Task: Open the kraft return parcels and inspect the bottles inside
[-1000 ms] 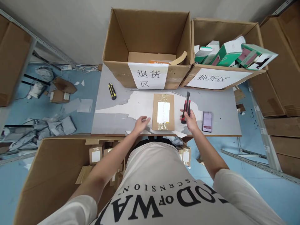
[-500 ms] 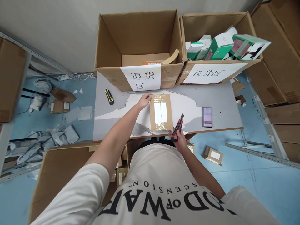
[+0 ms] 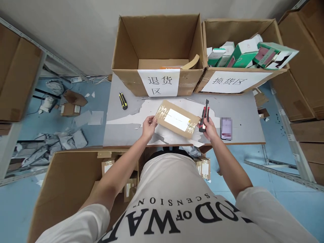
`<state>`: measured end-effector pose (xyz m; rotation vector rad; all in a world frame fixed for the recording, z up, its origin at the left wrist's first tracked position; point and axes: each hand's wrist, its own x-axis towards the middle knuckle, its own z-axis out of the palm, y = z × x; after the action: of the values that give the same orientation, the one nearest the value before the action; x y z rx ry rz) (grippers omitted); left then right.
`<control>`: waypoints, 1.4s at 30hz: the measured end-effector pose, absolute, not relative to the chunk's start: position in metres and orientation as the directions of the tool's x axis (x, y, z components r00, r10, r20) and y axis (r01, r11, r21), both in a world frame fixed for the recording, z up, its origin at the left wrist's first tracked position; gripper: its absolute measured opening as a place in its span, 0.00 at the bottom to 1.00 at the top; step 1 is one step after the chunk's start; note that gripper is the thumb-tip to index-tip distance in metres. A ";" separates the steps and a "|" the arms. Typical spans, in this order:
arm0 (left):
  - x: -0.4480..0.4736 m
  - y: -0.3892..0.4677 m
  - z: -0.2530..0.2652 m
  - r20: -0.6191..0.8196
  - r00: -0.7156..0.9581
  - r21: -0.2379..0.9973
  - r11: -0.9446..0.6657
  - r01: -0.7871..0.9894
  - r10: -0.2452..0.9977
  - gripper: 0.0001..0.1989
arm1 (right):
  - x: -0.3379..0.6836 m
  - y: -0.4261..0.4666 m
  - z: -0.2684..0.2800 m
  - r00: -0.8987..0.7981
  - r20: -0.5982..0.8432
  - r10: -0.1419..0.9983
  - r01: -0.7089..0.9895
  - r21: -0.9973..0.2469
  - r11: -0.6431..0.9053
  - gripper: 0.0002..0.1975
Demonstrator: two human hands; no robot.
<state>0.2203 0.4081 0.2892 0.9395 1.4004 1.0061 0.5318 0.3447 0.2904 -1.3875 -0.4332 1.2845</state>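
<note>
A small taped cardboard box (image 3: pixel 162 116) with a white label is tilted at an angle over the worktable (image 3: pixel 126 131). My left hand (image 3: pixel 149 126) grips its left end with fingers and thumb. In my right hand (image 3: pixel 209 129) is a red and black box cutter (image 3: pixel 204 118), its blade end pointing away from me. The fingertips of that hand also touch the right end of the box. A yellow and black box cutter (image 3: pixel 123 101) lies at the left of the table.
Behind stand two large open cartons: the left carton (image 3: pixel 121 79) holds a few flat pieces, the right carton (image 3: pixel 243 22) green-and-white boxes. A phone (image 3: pixel 226 128) lies on the right. A big carton (image 3: pixel 68 189) with parcels stands at my left.
The cardboard box has turned from upright to slanting sideways. My left hand has come down towards me, and my right hand with the box cutter has moved up and right to the box's right end.
</note>
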 end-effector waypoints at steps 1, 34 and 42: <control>0.220 0.396 0.286 -0.339 -0.100 0.941 0.340 -0.013 0.935 0.19 | 0.535 0.353 0.291 0.313 -0.430 0.847 -0.381 -0.874 -0.302 0.19; 0.257 0.421 0.306 -0.196 0.586 0.326 -0.512 0.795 0.786 0.63 | 0.554 0.278 0.293 0.104 -0.487 0.867 0.007 -0.872 -0.490 0.39; 0.255 0.415 0.304 -0.197 0.565 0.331 -0.488 0.808 0.802 0.62 | 0.579 0.283 0.316 -0.004 -0.516 0.857 0.214 -0.837 -0.503 0.35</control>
<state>0.2554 0.4152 0.3040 2.4156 1.3066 -0.0217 0.5793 0.2833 0.3158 -1.7385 -1.1074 1.5445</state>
